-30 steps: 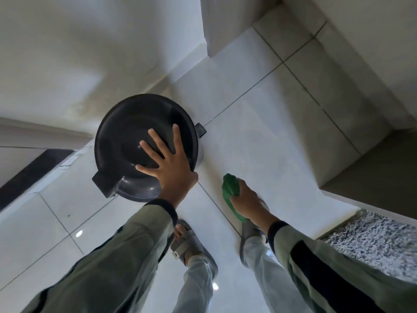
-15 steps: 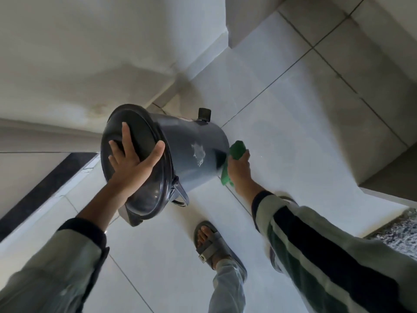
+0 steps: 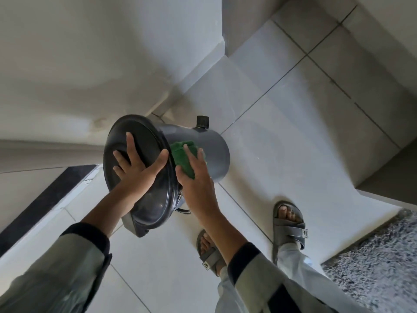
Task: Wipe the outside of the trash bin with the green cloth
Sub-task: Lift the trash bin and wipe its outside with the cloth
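Trash bin (image 3: 216,152) tilts; left hand (image 3: 137,170) lies splayed on lid (image 3: 158,199), right hand (image 3: 196,179) presses green cloth (image 3: 181,153) flat-fingered against side; sandal badge (image 3: 304,232) illegible.

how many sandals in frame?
2. One sandal partly hidden under the right arm; the other sandal further right, near the rug.

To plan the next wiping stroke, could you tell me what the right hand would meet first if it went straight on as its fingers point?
The right hand, flat on the cloth, would probably meet only more of the bin's side; the lid lies just left, depth unclear.
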